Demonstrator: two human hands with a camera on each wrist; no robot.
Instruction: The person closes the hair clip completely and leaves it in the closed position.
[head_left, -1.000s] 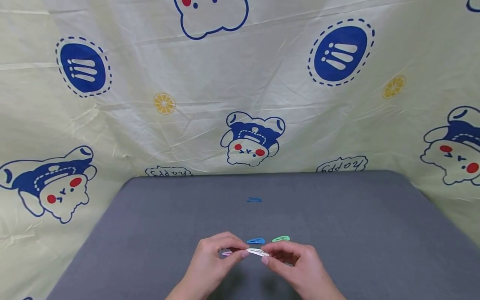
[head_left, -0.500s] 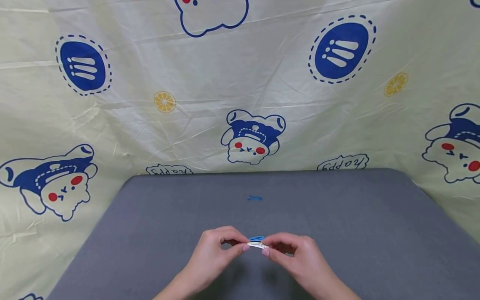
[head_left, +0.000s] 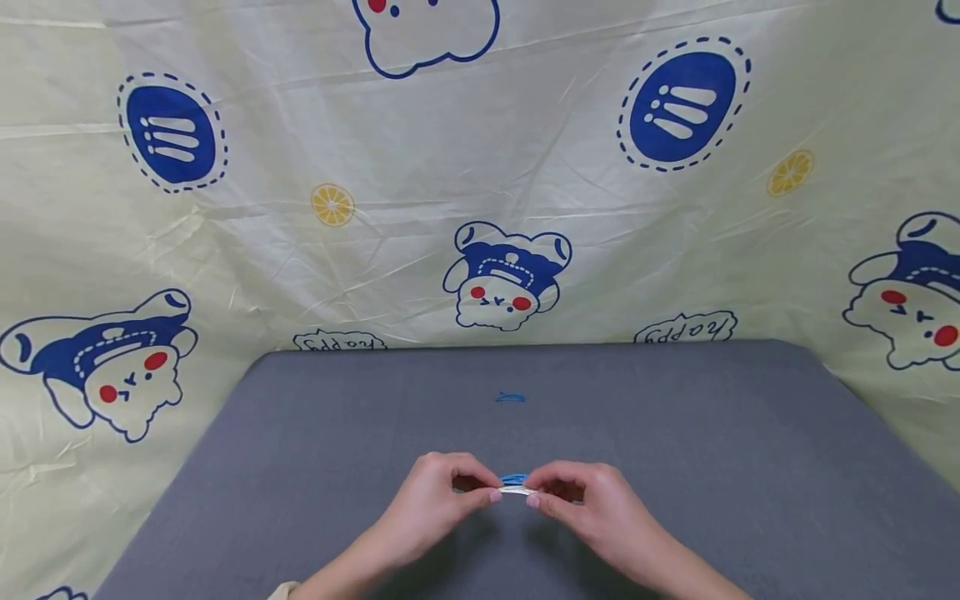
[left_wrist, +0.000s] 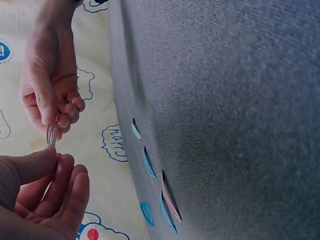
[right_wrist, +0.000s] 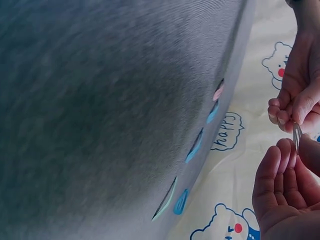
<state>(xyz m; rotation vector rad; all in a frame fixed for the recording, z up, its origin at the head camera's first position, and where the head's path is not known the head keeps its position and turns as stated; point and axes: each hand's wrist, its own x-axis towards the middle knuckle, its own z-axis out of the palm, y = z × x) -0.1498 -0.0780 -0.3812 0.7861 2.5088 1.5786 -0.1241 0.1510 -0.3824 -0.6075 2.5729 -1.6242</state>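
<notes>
A white snap hair clip (head_left: 517, 490) is stretched between my two hands, above the grey table. My left hand (head_left: 435, 504) pinches its left end between thumb and forefinger. Its right end sits in the thumb-and-finger pinch of my right hand (head_left: 592, 508). The left wrist view shows the clip (left_wrist: 51, 134) edge-on, slim and pale. Just behind it in the head view lies a blue hair clip (head_left: 514, 479), partly covered. On the table, the wrist views also show a green clip (left_wrist: 136, 129) and a pink clip (left_wrist: 171, 200), both hidden by my hands in the head view.
The grey table (head_left: 360, 417) reaches back to a cream curtain (head_left: 405, 167) printed with bears and blue ovals. A small flat blue thing (head_left: 511, 397) lies farther back, beyond the clips. A pale sleeve cuff (head_left: 285, 590) shows at the bottom left.
Both hands have risen slightly and away from me, carrying the white clip, which now looks flatter. They now cover the pink and green clips in the head view.
</notes>
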